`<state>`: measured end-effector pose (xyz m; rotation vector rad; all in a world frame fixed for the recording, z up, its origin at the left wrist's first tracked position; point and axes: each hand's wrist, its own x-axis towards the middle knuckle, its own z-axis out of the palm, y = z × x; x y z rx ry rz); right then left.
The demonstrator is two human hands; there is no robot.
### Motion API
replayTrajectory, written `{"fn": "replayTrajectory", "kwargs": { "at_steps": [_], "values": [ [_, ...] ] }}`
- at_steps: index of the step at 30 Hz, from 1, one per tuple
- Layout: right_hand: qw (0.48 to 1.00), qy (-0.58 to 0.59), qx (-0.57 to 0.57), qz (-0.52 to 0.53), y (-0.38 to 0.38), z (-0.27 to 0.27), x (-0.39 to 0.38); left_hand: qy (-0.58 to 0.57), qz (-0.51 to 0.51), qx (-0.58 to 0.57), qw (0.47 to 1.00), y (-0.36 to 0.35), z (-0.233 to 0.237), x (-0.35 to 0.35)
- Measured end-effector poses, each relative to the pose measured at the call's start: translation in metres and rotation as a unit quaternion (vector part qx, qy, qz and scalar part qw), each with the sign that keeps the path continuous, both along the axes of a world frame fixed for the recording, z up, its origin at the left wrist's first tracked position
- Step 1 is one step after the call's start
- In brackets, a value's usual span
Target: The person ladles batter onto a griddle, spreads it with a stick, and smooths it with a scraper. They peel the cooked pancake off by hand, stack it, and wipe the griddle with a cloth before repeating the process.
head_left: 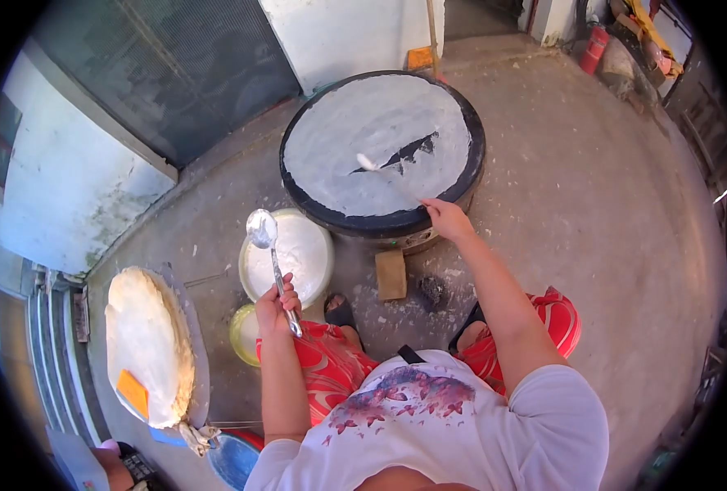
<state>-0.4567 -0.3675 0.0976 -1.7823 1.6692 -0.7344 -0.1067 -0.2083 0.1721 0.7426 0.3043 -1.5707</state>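
Note:
My left hand is wrapped round the handle of a metal ladle, its bowl coated in white batter. The ladle is above a pale basin of white batter. In my right hand is the end of a thin, pale spreader, with a white lump of batter at its far tip. It reaches over a round black griddle, where a sheet of pale batter covers most of the surface. A dark gap shows in that sheet near the spreader.
At the left, a stack of thin flatbreads carries an orange scraper. Near my feet are a yellow bowl, a brick and a dark lump. A blue bucket stands lower left; a red cylinder is at the back right.

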Motion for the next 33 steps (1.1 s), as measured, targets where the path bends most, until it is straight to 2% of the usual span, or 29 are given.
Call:
{"fn": "replayTrajectory", "kwargs": {
  "at_steps": [4, 6, 7, 9, 14, 16, 18, 19, 21, 22, 24, 25, 26, 28, 32, 33],
  "values": [
    [0.995, 0.091, 0.035, 0.035, 0.012, 0.067, -0.011, 0.003, 0.005, -0.012, 1.0, 0.003, -0.001, 0.0],
    [0.985, 0.17, -0.014, 0.018, 0.018, 0.087, -0.028, -0.004, 0.007, -0.015, 1.0, 0.006, -0.003, 0.002],
    [0.985, 0.172, -0.016, 0.02, 0.02, 0.088, -0.026, -0.015, 0.006, -0.02, 1.0, 0.006, -0.003, 0.003],
    [0.955, 0.238, -0.177, -0.027, 0.035, 0.084, -0.019, -0.025, 0.01, -0.016, 1.0, 0.005, -0.002, 0.001],
    [0.937, 0.258, -0.234, 0.02, 0.066, 0.016, 0.042, -0.028, 0.005, -0.009, 1.0, 0.003, 0.0, 0.0],
    [0.936, 0.263, -0.233, 0.036, 0.067, -0.001, 0.04, 0.002, -0.009, -0.016, 1.0, 0.004, 0.0, 0.002],
    [0.937, 0.284, -0.201, -0.032, 0.055, 0.001, 0.013, -0.009, -0.011, -0.017, 1.0, 0.006, -0.004, 0.006],
    [0.937, 0.285, -0.201, -0.033, 0.052, 0.006, 0.01, -0.018, -0.015, -0.02, 1.0, 0.006, -0.005, 0.006],
    [0.964, 0.201, -0.126, -0.12, 0.051, 0.019, -0.001, -0.019, -0.013, -0.018, 1.0, 0.006, -0.005, 0.006],
    [0.964, 0.202, -0.126, -0.123, 0.057, 0.022, 0.003, -0.024, -0.009, -0.015, 1.0, 0.005, -0.004, 0.006],
    [0.971, 0.157, -0.177, -0.016, 0.072, 0.023, 0.019, -0.031, -0.005, -0.005, 0.999, 0.004, 0.0, 0.003],
    [0.963, 0.214, -0.16, 0.039, 0.075, 0.02, 0.019, -0.02, -0.002, -0.006, 1.0, 0.004, 0.0, 0.002],
    [0.964, 0.212, -0.158, 0.039, 0.071, 0.015, 0.013, -0.011, 0.001, -0.005, 1.0, 0.004, 0.001, 0.002],
    [0.951, 0.265, -0.145, -0.068, 0.052, 0.005, -0.01, -0.014, -0.004, -0.001, 1.0, 0.005, 0.001, 0.002],
    [0.946, 0.28, -0.079, -0.139, 0.04, 0.024, -0.038, -0.013, -0.018, -0.011, 1.0, 0.005, -0.004, 0.007],
    [0.952, 0.25, -0.042, -0.172, 0.041, 0.031, -0.037, -0.013, -0.02, -0.012, 1.0, 0.004, -0.003, 0.004]
  ]
}}
